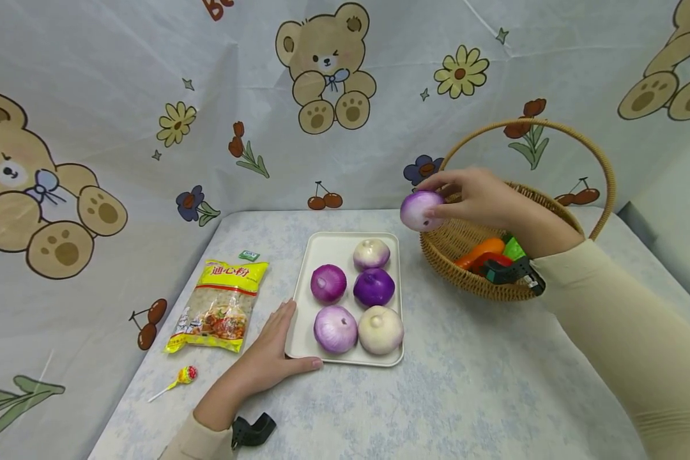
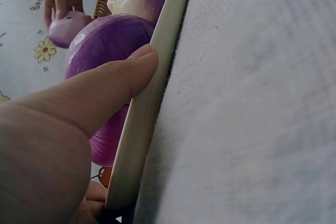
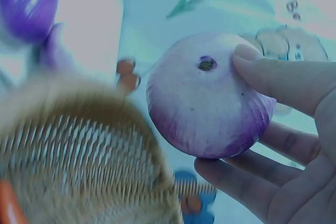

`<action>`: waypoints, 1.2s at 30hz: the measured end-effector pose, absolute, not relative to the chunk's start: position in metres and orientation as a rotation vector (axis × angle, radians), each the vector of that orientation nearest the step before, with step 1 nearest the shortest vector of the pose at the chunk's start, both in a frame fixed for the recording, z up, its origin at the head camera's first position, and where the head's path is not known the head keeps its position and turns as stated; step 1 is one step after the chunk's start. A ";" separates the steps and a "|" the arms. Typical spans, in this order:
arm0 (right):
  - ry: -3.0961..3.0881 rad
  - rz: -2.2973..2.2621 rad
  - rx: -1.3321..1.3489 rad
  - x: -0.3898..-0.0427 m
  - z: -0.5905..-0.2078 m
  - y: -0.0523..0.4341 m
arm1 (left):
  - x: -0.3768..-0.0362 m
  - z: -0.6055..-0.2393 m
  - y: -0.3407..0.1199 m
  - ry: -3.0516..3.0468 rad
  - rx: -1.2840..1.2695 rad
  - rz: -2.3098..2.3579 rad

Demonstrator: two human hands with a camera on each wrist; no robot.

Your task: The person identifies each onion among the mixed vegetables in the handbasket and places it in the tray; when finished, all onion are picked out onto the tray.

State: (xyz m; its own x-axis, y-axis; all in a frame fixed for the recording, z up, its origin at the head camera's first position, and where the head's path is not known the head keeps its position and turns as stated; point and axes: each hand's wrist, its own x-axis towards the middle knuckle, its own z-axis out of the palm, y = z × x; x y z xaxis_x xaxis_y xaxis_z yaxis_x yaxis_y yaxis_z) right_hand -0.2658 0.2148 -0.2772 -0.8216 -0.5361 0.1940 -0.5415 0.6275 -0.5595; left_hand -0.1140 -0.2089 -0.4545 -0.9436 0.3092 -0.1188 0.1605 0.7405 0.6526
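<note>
My right hand (image 1: pixel 480 201) grips a pale purple onion (image 1: pixel 421 211) between thumb and fingers, raised at the basket's left rim. In the right wrist view the onion (image 3: pixel 210 95) shows a dark root spot, with the thumb on one side and fingers on the other. My left hand (image 1: pixel 267 358) rests against the near left corner of a white tray (image 1: pixel 356 243), fingers straight along its side. The left thumb (image 2: pixel 118 80) touches the tray's rim (image 2: pixel 144 114). On the tray lie several onions, including a dark purple one (image 1: pixel 374 287) and a white one (image 1: pixel 381 329).
A wicker basket (image 1: pixel 445 252) with a tall handle stands at the right, holding an orange vegetable (image 1: pixel 480 253) and red and green items. Left of the tray lie a yellow-topped food bag (image 1: pixel 218 306), a lollipop (image 1: pixel 186 375) and a small green packet (image 1: pixel 249 255).
</note>
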 end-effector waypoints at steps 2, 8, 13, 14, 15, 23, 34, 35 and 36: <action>-2.817 1.003 0.950 -0.268 -0.276 0.200 | -0.114 -0.455 -0.209 2.720 0.380 0.995; -2.748 1.089 1.118 -0.278 -0.282 0.154 | -0.114 -0.455 -0.210 2.718 0.375 0.996; -2.715 1.132 1.230 -0.288 -0.303 0.115 | -0.115 -0.455 -0.211 2.719 0.381 0.998; -2.715 1.138 1.239 -0.290 -0.308 0.108 | -0.115 -0.455 -0.211 2.719 0.382 0.998; -2.712 1.145 1.251 -0.292 -0.314 0.101 | -0.115 -0.455 -0.211 2.718 0.383 1.001; -2.753 1.102 1.192 -0.300 -0.354 0.062 | -0.115 -0.455 -0.212 2.714 0.397 1.004; -2.891 0.938 1.126 -0.299 -0.377 0.051 | -0.115 -0.455 -0.210 2.703 0.368 0.994; -2.893 0.931 1.127 -0.299 -0.377 0.051 | -0.115 -0.455 -0.210 2.703 0.369 0.995; -2.897 0.924 1.127 -0.298 -0.377 0.051 | -0.115 -0.455 -0.210 2.704 0.369 0.993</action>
State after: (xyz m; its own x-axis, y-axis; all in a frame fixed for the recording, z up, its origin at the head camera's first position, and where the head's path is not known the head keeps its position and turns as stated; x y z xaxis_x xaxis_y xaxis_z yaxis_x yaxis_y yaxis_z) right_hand -0.2984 0.0512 -0.3766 -0.7540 -0.6480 0.1073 -0.5905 0.5971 -0.5430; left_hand -0.1153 -0.2101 -0.4548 -0.9400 0.3140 -0.1337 0.1528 0.7376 0.6577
